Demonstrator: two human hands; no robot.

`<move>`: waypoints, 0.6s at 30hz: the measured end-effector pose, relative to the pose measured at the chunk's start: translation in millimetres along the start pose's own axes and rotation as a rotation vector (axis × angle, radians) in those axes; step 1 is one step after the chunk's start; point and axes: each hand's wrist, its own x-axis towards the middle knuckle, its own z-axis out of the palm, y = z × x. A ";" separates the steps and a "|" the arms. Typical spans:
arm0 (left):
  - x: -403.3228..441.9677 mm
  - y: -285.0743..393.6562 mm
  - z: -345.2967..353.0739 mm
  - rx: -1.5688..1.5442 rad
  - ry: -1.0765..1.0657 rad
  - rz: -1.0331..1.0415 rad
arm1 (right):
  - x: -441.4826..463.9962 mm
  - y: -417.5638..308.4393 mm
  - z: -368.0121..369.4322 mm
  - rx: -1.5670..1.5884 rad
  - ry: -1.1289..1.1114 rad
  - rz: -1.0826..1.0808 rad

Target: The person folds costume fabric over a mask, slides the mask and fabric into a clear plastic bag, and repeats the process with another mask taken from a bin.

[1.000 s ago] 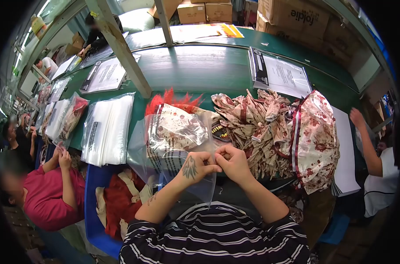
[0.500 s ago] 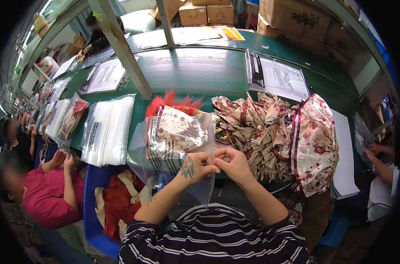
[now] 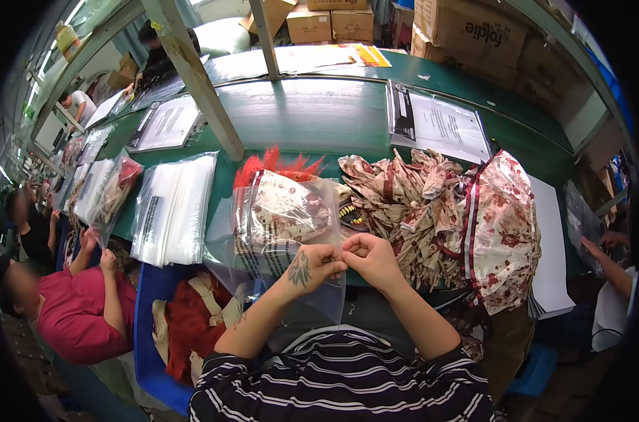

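Observation:
A clear plastic bag (image 3: 281,239) with printed text lies in front of me, a folded red-spattered cream cloth (image 3: 295,200) inside or under its film. My left hand (image 3: 316,266), its wrist tattooed, is closed in a pinch on the bag's edge. Against it, fingertips nearly touching, my right hand (image 3: 369,260) pinches the same edge. Bright red hair-like fibres (image 3: 277,165) stick out behind the bag. Just right of it sit a mask-like piece with yellow teeth (image 3: 351,216) and a heap of red-stained cream garments (image 3: 411,204).
A stack of clear bags (image 3: 172,211) lies left of my work. Below it stands a blue bin (image 3: 145,337) holding red and cream cloth. Printed sheets in plastic (image 3: 446,126) lie behind the heap. A metal post (image 3: 200,84) rises from the bench. Co-workers sit at left and right.
My hands stay pinched at the bag's edge, almost unmoved. The bag's hanging corner has shifted slightly right. The co-worker at left has raised their head and one hand.

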 end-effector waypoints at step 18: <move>0.0 -1.7 -4.3 0.181 0.091 0.009 | -24.8 2.7 20.4 -0.253 0.106 -0.230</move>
